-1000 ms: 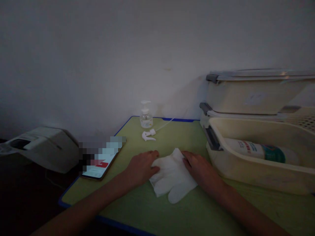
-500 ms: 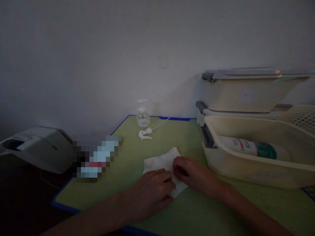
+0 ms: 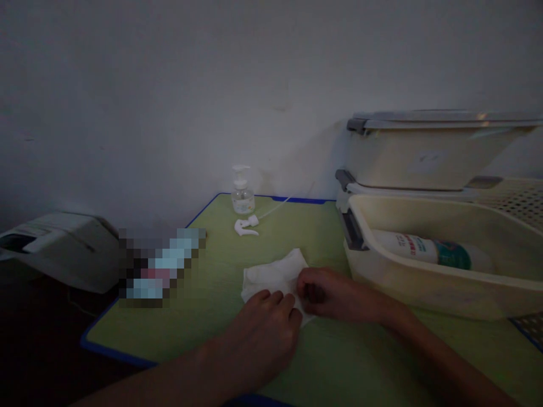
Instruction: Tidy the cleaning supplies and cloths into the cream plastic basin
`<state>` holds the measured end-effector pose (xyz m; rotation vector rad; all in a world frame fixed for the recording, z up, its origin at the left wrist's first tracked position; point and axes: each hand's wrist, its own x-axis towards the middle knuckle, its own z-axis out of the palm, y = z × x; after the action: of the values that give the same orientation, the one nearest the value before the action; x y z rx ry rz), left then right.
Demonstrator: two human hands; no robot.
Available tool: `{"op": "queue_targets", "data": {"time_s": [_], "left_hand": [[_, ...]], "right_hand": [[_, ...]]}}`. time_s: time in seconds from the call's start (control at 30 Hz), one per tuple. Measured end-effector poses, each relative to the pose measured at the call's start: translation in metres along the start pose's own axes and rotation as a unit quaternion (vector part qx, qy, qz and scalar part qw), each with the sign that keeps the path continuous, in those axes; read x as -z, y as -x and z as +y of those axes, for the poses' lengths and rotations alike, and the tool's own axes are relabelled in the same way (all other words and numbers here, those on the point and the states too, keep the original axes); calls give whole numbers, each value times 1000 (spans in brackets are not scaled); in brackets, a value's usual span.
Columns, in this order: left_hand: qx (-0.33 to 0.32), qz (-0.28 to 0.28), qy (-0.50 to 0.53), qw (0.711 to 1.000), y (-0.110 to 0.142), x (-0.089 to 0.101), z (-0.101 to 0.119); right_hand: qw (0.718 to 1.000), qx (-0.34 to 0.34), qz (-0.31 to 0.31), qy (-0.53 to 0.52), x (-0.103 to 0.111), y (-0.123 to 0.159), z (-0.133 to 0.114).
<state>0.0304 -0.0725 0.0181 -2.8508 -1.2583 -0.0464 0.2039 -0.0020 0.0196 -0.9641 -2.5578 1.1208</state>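
A folded white cloth (image 3: 271, 272) lies on the green tabletop (image 3: 203, 316) in front of me. My left hand (image 3: 267, 333) rests on its near side, with the fingers bent down onto it and their tips hidden. At the cloth's right edge, my right hand (image 3: 320, 291) has its fingers curled in a pinch against the fabric. The two hands are close together, nearly touching. Beyond the cloth lies a white spray trigger (image 3: 246, 225) with a thin tube. Behind that stands a clear pump bottle (image 3: 243, 198) with a white top.
On the right, an open cream bin (image 3: 424, 294) holds a white and green bottle (image 3: 419, 249) on its side. A lidded box (image 3: 407, 158) sits behind it. A blurred-out item (image 3: 169, 265) lies at the table's left edge, near a white appliance (image 3: 63, 249).
My left hand has turned more palm-down, its fingers now closer together over the cloth. My right hand stays at the cloth's right edge. The whole view has shifted slightly.
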Motion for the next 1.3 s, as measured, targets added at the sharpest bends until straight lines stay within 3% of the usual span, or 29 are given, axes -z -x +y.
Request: {"op": "queue_targets", "data": {"time_s": [0.23,0.47,0.63,0.83,1.07,1.3], "left_hand": [[-21,-31,-34,999,1,3,2],[14,-19,118,993,-14,23,-24],[30,-42,280,959,-41,30,-48],[83,-50,430,898,-53,15,-65],[90,-43,439,893,-47,6,-65],[104,11,369,924,-43,-3,-62]], "right_hand": [[999,-9,-26,-21,6,6,-6],[998,-21,-50,-24,11,10,-10],[999,-21,-28,-24,8,6,-6],[998,-43,14,-54,3,4,2],[999,-41,22,-11,0,3,0],[997,11,46,61,-11,4,3]]}}
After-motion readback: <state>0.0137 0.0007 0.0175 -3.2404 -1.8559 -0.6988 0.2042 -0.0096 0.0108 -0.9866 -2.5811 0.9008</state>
